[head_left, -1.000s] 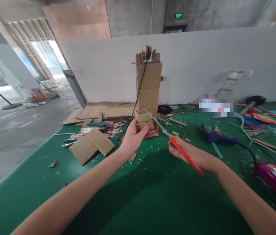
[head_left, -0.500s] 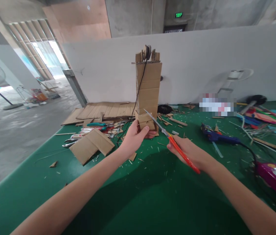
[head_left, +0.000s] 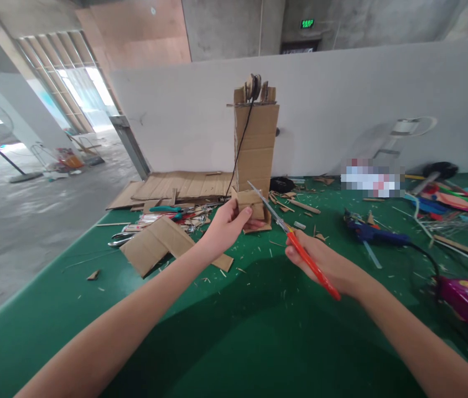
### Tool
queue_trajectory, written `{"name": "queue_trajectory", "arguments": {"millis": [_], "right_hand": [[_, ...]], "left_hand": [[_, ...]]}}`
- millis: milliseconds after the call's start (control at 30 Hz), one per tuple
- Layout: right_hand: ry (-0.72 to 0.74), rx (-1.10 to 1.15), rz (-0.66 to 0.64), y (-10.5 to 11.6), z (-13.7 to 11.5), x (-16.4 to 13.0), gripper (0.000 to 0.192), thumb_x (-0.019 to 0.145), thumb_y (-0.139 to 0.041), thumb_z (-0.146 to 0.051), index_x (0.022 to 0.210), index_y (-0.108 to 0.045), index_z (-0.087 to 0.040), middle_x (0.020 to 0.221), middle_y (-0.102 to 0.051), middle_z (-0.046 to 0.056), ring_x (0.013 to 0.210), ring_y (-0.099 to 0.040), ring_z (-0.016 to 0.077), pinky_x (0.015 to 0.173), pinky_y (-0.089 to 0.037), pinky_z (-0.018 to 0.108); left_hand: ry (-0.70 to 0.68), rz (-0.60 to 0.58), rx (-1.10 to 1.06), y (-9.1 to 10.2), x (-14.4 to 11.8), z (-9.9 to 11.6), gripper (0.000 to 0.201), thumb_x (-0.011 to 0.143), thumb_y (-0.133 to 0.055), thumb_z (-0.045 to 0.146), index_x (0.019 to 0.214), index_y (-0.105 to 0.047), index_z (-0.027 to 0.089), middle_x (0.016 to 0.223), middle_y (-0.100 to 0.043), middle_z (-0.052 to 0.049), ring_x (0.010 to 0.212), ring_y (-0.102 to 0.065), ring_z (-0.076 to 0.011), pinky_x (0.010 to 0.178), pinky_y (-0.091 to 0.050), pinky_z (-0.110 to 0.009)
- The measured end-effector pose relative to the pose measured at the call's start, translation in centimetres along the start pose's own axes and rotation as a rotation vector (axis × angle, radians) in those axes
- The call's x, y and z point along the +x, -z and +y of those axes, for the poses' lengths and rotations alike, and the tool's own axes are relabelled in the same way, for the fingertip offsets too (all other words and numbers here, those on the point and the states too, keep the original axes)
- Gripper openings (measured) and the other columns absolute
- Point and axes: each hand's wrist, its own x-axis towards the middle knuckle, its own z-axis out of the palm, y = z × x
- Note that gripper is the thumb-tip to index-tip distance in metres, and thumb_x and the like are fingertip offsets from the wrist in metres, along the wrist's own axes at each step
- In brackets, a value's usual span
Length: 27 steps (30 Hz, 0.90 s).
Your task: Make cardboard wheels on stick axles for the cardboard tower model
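A small square cardboard piece (head_left: pixel 251 203) is pinched in my left hand (head_left: pixel 234 219), thumb in front and fingers behind. My right hand (head_left: pixel 315 255) is wrapped round the red handles of a pair of scissors (head_left: pixel 306 255). Their blades point up and left and reach beside the piece's upper right edge; whether they touch it I cannot tell. Just behind stands a tall cardboard tower (head_left: pixel 256 143), upright, with a dark pulley wheel (head_left: pixel 254 87) at its top. A black cord (head_left: pixel 243 141) runs from the wheel down the tower's left side.
Cut cardboard sheets (head_left: pixel 145 253) and pliers (head_left: pixel 165 209) lie to the left on the green table (head_left: pixel 234 342). At right are a blue glue gun (head_left: pixel 377 235) and a magenta power strip (head_left: pixel 464 301). A white partition (head_left: pixel 321 121) rises behind.
The view has shifted slightly, so most things appear a little further right. Both hands keep their holds, and the scissors stay beside the cardboard piece.
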Motion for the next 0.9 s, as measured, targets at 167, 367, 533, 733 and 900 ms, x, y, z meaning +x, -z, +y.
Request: {"name": "queue_trajectory", "arguments": {"millis": [167, 367, 533, 733, 900], "right_hand": [[-0.037, -0.124, 0.075, -0.6, -0.2, 0.5, 0.037, 0.089, -0.030, -0.055, 0.075, -0.040, -0.023, 0.065, -0.056, 0.002, 0.055, -0.052, 0.0178, 0.057, -0.040, 0.033], [-0.048, -0.250, 0.089, -0.1, -0.7, 0.4, 0.034, 0.090, -0.033, -0.050, 0.083, -0.050, -0.021, 0.059, -0.060, 0.003, 0.056, -0.058, 0.0227, 0.056, -0.038, 0.033], [-0.053, -0.299, 0.157, -0.8, -0.6, 0.6, 0.033, 0.089, -0.033, -0.047, 0.079, -0.050, -0.021, 0.061, -0.060, 0.006, 0.059, -0.060, 0.0256, 0.054, -0.037, 0.033], [-0.053, -0.133, 0.183, -0.9, -0.4, 0.8, 0.035, 0.088, -0.035, -0.051, 0.068, -0.041, -0.023, 0.060, -0.056, 0.003, 0.056, -0.056, 0.0196, 0.054, -0.039, 0.031], [-0.012, -0.049, 0.045, 0.4, 0.5, 0.2, 0.035, 0.087, -0.036, -0.054, 0.091, -0.047, -0.021, 0.075, -0.060, 0.004, 0.064, -0.057, 0.0197, 0.060, -0.044, 0.034]], "left_hand": [[-0.017, -0.004, -0.026, 0.0, 0.0, 0.1, 0.010, 0.087, -0.049, 0.018, 0.095, -0.050, 0.013, 0.087, -0.070, -0.007, 0.069, -0.069, -0.0144, 0.072, -0.056, -0.029], [0.049, 0.005, -0.080, -0.1, -0.1, -0.1, 0.012, 0.086, -0.051, 0.019, 0.095, -0.052, 0.013, 0.089, -0.069, -0.008, 0.071, -0.069, -0.0161, 0.074, -0.056, -0.032], [0.043, -0.006, -0.097, 0.0, 0.0, -0.2, 0.011, 0.085, -0.052, 0.021, 0.092, -0.053, 0.012, 0.085, -0.069, -0.008, 0.070, -0.069, -0.0159, 0.071, -0.055, -0.031], [0.066, -0.034, -0.019, 0.6, 0.3, 0.1, 0.014, 0.082, -0.054, 0.020, 0.094, -0.054, 0.012, 0.080, -0.069, -0.007, 0.062, -0.066, -0.0135, 0.060, -0.055, -0.026], [0.015, 0.027, 0.115, 1.1, 0.4, 1.0, 0.021, 0.081, -0.055, 0.018, 0.101, -0.051, 0.012, 0.084, -0.068, -0.007, 0.063, -0.065, -0.0128, 0.058, -0.055, -0.026]]}}
